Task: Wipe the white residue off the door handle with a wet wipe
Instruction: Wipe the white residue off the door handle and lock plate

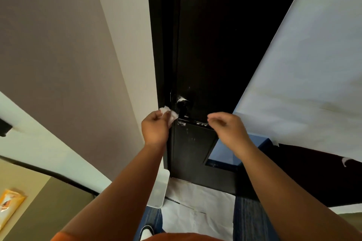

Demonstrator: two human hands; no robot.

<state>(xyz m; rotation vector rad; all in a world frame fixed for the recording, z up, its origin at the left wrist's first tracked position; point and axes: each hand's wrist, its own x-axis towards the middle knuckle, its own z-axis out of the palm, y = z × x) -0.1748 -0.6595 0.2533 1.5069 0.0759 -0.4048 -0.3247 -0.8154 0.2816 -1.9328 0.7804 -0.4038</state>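
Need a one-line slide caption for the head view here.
Left hand holds a wet wipe beside the black door handle, streaked with white residue; right hand near the lever's end.

Pretty plain room: a tall black panelled door [211,35] sits dead centre, taupe painted wall [58,55] left of it, big white wrinkled sheet [303,64] right of it, crumpled white paper [199,213] and blue striped carpet [246,221] at its foot.

Readable text: none.
Orange packet [8,208]: lies at the lower left and carries print, but it is too blurred and too steeply angled to make out any word, brand or number.
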